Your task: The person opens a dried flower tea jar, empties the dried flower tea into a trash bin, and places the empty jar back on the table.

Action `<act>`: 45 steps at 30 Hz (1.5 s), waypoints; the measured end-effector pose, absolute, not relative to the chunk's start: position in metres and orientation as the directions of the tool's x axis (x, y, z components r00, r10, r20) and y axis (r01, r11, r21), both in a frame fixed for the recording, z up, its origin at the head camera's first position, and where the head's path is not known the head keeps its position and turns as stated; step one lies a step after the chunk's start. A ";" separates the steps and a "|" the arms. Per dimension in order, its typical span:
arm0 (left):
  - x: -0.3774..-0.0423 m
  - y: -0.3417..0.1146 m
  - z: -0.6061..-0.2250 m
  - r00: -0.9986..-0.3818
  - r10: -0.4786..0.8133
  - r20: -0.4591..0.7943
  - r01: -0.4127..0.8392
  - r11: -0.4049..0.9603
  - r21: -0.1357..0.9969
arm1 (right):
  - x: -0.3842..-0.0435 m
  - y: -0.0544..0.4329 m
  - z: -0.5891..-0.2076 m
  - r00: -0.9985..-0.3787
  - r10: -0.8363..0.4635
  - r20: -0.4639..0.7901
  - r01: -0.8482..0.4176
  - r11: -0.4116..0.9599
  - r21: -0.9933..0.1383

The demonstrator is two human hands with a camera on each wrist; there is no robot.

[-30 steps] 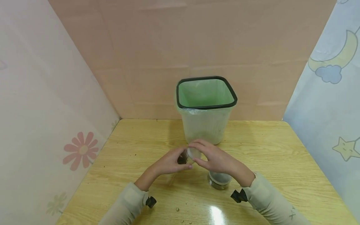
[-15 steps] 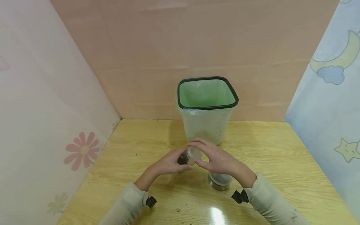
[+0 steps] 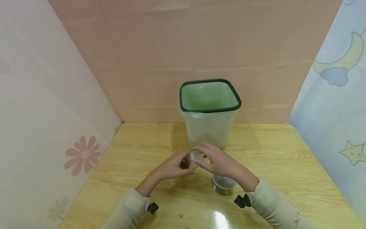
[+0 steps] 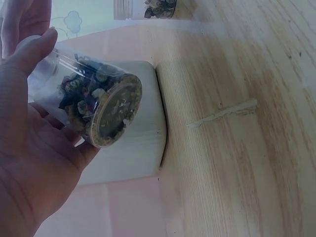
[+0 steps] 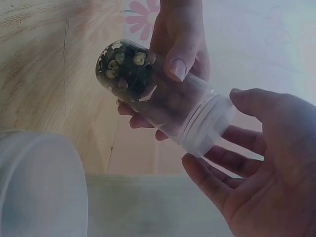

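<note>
A clear plastic jar [image 4: 81, 91] with dried flowers and dark leaves near its base is held tilted above the table. My left hand [image 3: 170, 167] grips its body, thumb on one side and fingers behind. At the other end sits a translucent white screw lid [image 5: 210, 126]. Around that lid curl the thumb and fingers of my right hand [image 5: 279, 148]. In the head view, my right hand [image 3: 218, 161] partly covers the lid. Below the right wrist stands a second jar [image 3: 224, 184], low and clear with a whitish lid.
A bin [image 3: 210, 127] with a green liner and a black rim [image 3: 211, 111] stands behind the hands. A pale thin strip [image 4: 224, 113] lies on the wooden table [image 3: 137, 140]. Small crumbs [image 3: 180, 215] dot the front. Papered walls enclose the table's back and sides.
The right fingers shift slightly about the lid. Both arms and the jar stay in nearly the same place.
</note>
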State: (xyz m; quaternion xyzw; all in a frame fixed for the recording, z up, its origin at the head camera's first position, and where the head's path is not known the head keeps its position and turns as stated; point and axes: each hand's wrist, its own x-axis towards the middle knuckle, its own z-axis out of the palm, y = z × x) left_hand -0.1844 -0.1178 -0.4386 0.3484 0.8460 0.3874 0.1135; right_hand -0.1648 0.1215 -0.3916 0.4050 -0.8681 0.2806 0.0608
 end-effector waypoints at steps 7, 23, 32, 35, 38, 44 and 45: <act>-0.185 -0.122 -0.442 -0.709 0.702 0.067 0.497 0.431 0.753 | -0.164 0.121 -0.390 -0.594 -0.716 0.366 -0.794 0.451 -0.407; -0.185 -0.121 -0.439 -0.718 0.694 0.054 0.489 0.448 0.749 | -0.162 0.122 -0.388 -0.612 -0.695 0.376 -0.783 0.465 -0.414; -0.185 -0.116 -0.438 -0.742 0.666 0.070 0.500 0.481 0.720 | -0.163 0.122 -0.390 -0.697 -0.641 0.322 -0.708 0.545 -0.448; -0.185 -0.116 -0.438 -0.740 0.667 0.084 0.509 0.474 0.718 | -0.164 0.121 -0.390 -0.697 -0.649 0.306 -0.704 0.536 -0.466; -0.185 -0.116 -0.439 -0.737 0.669 0.094 0.515 0.468 0.718 | -0.163 0.121 -0.390 -0.694 -0.655 0.298 -0.704 0.530 -0.473; -0.185 -0.116 -0.439 -0.732 0.675 0.093 0.520 0.466 0.716 | -0.163 0.120 -0.389 -0.680 -0.669 0.301 -0.719 0.528 -0.452; -0.185 -0.117 -0.439 -0.730 0.677 0.091 0.520 0.464 0.717 | -0.163 0.120 -0.389 -0.676 -0.672 0.302 -0.723 0.527 -0.446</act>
